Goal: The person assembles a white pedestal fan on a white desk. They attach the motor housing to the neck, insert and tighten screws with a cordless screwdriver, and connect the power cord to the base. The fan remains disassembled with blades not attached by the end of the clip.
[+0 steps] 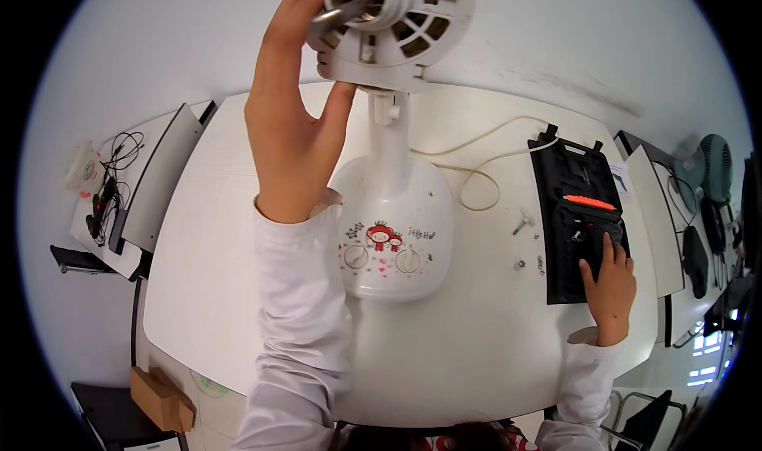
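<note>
A white fan on its stand fills the middle, without blades or grille. My left hand (294,126) is closed round the left side of its motor housing (381,66), thumb underneath. From the round collar at the housing's front sticks a metal shaft (341,16); its far end is hidden. Below stand the fan's column (390,145) and its base (397,284), which has two round knobs and cartoon prints. At the right, my right hand (613,288) lies with fingers stretched over an open black tool case (562,284), touching a black piece in it. An orange-red ribbed bar (590,203) lies in the case.
Left of the case lie a small screw-like part (522,225), a metal nut (521,265) and several tiny pieces. A pale cord (484,205) loops behind them on the white table (206,253). Side tables flank it, one with black cables (111,197). A cardboard box (161,399) stands lower left.
</note>
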A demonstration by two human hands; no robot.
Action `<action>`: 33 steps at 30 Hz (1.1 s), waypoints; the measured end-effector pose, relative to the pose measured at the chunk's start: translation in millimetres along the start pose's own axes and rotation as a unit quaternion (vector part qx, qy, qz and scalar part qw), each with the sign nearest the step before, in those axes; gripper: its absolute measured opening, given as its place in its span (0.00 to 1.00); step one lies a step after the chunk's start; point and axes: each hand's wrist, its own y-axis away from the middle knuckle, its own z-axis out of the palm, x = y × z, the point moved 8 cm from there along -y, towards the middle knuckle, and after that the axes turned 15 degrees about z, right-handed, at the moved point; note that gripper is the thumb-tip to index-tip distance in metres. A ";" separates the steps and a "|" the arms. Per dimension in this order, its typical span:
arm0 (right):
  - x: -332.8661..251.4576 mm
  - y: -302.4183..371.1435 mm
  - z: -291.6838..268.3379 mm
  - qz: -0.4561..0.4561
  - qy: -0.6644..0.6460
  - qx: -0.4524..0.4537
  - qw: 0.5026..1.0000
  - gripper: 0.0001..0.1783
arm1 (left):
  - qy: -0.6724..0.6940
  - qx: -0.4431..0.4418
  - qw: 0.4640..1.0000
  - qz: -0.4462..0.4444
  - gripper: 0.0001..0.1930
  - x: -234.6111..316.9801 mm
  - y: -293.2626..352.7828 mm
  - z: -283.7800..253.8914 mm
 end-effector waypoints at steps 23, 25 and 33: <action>-312.9 -5.6 -81.6 -0.372 -0.717 -0.418 0.416 0.46 | 0.322 -0.029 0.879 -0.349 0.22 -53.8 68.2 20.3; -309.0 -5.0 -80.4 -0.377 -0.724 -0.373 0.441 0.49 | 0.342 -0.036 0.875 -0.341 0.19 -53.9 73.5 28.2; -312.8 2.6 -96.9 -0.299 -0.755 -0.123 0.570 0.45 | 0.361 -0.044 0.817 -0.447 0.21 -65.1 105.3 38.3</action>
